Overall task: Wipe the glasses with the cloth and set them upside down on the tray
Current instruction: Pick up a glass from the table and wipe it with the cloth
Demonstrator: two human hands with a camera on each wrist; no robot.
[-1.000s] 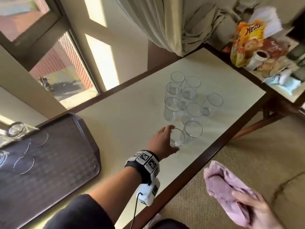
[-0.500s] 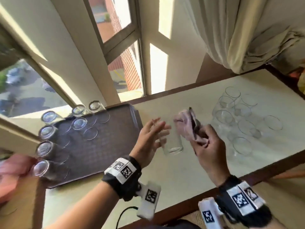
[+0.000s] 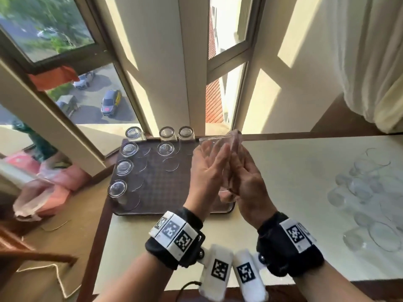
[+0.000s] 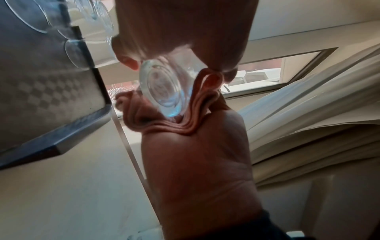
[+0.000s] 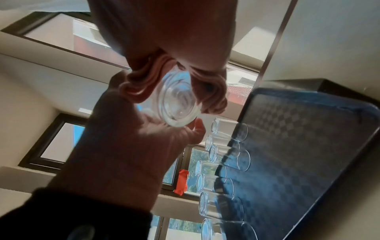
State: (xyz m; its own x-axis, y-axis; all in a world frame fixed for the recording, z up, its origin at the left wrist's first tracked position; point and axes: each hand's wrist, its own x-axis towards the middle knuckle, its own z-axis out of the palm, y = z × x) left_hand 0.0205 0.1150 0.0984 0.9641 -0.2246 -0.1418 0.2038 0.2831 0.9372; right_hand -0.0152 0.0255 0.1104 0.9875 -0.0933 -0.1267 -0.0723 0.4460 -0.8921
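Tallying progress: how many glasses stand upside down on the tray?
7 glasses on the tray: three along its far edge, two in the next row, two nearer on the left. Its right side is partly hidden.

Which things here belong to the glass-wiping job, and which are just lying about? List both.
Job: held glass; pink cloth; tray; upturned glasses; waiting glasses; left hand; right hand.
Lying about: curtain; pink bag.

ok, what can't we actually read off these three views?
- Cloth reach inside the held glass: head view, both hands cover it.
- Count of unwiped glasses: head view, blurred, overlapping, cut by the right edge.
- Left hand fingertips: hidden behind the glass.
- Tray in the left wrist view: cropped at the left edge.
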